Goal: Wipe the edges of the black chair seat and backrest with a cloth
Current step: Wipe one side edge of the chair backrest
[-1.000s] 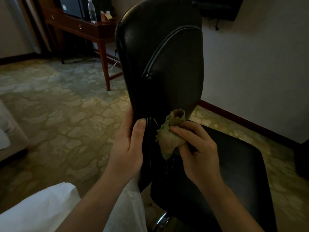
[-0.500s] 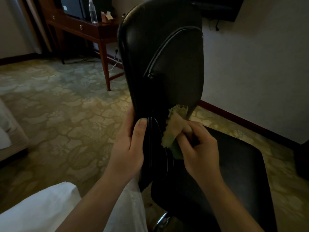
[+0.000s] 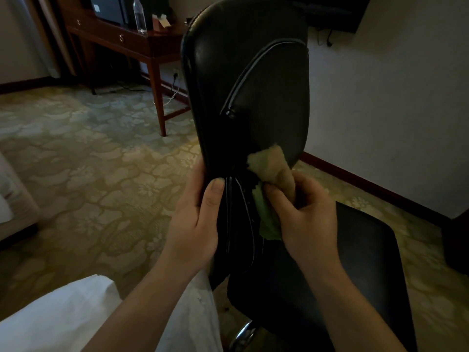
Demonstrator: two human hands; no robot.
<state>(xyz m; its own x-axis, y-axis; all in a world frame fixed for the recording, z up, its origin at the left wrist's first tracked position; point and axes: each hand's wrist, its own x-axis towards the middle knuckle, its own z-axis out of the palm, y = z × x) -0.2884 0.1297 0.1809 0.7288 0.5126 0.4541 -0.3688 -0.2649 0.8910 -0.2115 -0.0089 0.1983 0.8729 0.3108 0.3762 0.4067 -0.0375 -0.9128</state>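
Black backrest (image 3: pixel 253 80) upright, long axis vertical, edge-on toward camera, left hand (image 3: pixel 195 219) grip clamped on backrest's lower edge, right hand (image 3: pixel 307 212) grip bunching cloth (image 3: pixel 271 168) against backrest base, seat (image 3: pixel 368 262) below right.

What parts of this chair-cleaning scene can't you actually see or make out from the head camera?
- Top of the backrest: cut off by the picture's upper edge.
- Chair base: only a chrome piece shows; the seat hides the rest.
- Left hand fingers: wrapped behind the backrest's edge; only the thumb shows.
- Part of the cloth: bunched inside the right hand.
- Water bottle label: too small and dim.
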